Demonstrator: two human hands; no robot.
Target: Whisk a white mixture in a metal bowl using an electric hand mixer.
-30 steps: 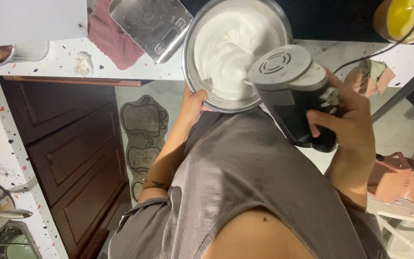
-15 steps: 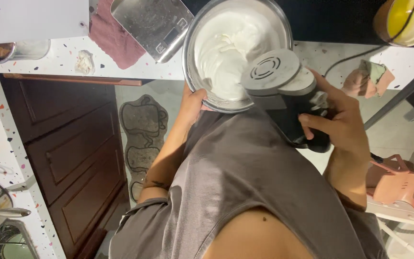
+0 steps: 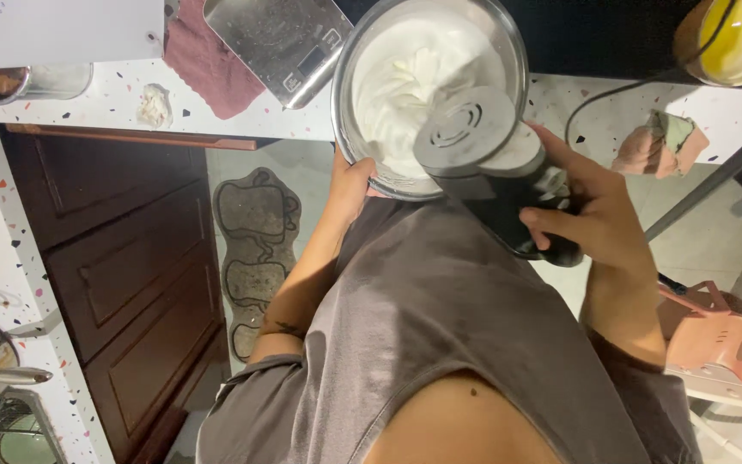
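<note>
A steel mixing bowl (image 3: pixel 344 94) full of stiff white whipped cream (image 3: pixel 405 77) juts over the edge of the speckled counter (image 3: pixel 88 107). My left hand (image 3: pixel 354 182) grips the bowl's near rim from below. My right hand (image 3: pixel 590 210) holds a black and grey electric hand mixer (image 3: pixel 491 159) by its handle, over the near right part of the bowl. The beaters are hidden under the mixer body. A black cord (image 3: pixel 611 99) runs from the mixer across the counter.
A steel kitchen scale (image 3: pixel 276 43) and a maroon cloth (image 3: pixel 208 60) lie left of the bowl. A yellow-filled bowl (image 3: pixel 732 39) and a crumpled rag (image 3: pixel 659 142) sit at right. Dark wooden cabinet doors (image 3: pixel 122 258), a floor mat (image 3: pixel 255 249), a pink chair (image 3: pixel 723 344).
The mixer and my right hand have shifted left and slightly down over the bowl. The left hand keeps its hold on the rim.
</note>
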